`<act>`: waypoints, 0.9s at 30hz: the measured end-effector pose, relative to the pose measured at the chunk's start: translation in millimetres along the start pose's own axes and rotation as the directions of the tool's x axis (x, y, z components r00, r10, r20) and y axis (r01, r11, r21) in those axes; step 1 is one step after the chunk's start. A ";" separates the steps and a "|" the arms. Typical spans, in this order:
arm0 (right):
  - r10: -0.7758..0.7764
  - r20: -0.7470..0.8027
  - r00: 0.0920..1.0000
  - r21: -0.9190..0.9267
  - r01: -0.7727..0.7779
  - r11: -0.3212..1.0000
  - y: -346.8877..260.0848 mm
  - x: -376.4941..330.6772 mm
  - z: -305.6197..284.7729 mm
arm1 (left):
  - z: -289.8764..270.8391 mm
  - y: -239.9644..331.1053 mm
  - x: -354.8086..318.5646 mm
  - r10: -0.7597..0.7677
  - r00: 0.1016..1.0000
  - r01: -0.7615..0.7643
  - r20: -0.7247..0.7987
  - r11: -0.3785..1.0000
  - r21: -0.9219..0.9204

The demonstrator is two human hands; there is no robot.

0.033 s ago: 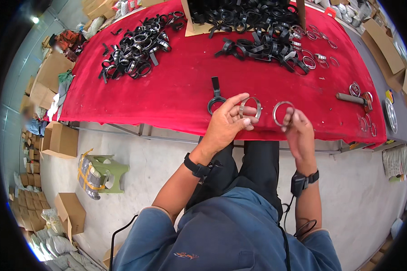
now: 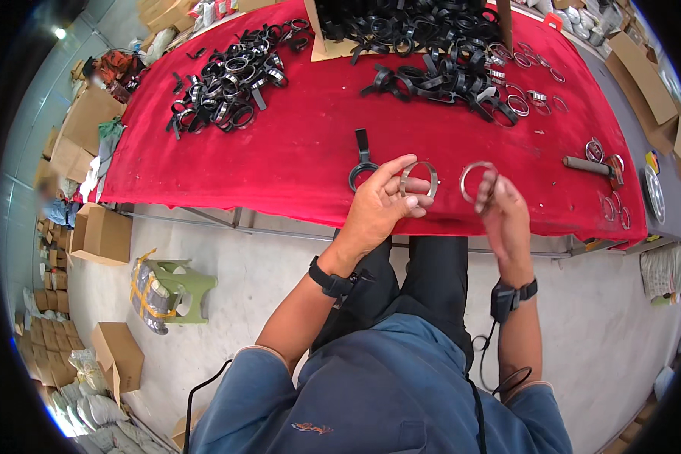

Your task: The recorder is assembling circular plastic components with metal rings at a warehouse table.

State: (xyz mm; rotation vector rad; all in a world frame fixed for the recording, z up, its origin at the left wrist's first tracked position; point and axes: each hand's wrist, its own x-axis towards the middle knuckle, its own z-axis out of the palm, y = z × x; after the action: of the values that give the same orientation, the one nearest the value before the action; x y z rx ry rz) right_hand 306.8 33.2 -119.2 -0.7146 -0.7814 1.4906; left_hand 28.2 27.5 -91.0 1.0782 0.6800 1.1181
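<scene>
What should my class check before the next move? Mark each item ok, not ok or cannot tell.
1. Left hand holds its metal ring: ok.
2. Right hand holds a second ring: ok.
3. The two held rings are apart: ok.
4. They match in size: cannot tell, the right is blurred.
5. Hammer is clear of both hands: ok.

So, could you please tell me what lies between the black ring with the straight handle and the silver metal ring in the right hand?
In the head view, the left hand and the thin silver metal ring it holds lie between them.
</scene>
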 end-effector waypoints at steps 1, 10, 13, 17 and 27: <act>-0.028 0.002 1.000 0.027 0.028 0.999 -6.5 13.8 -3.7 | -1.9 0.8 -0.6 0.003 1.000 -0.003 -0.006 1.000 0.000; -0.080 -0.259 0.963 -0.456 -0.049 0.889 -12.9 18.6 5.2 | -17.1 14.9 -9.1 -0.015 0.998 0.041 0.062 0.897 -0.440; 0.139 -0.021 0.990 -0.316 -0.139 0.939 0.6 -13.8 54.3 | -13.2 14.0 -10.1 -0.046 0.998 0.060 0.051 0.949 -0.311; -0.044 0.049 0.998 -0.501 0.063 0.863 20.1 -32.2 94.7 | -7.9 6.9 -13.7 -0.041 0.997 0.038 0.064 0.998 0.048; -0.021 -0.051 0.998 -0.455 -0.004 0.891 16.2 -42.9 114.1 | -16.3 2.9 -31.9 -0.078 0.991 0.087 -0.108 0.993 0.082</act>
State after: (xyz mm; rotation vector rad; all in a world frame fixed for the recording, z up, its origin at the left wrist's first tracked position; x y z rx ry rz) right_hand 207.4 -16.9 -66.9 -1.0961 -1.1078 1.2815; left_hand 2.5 3.1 -96.7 1.0607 0.8551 1.0873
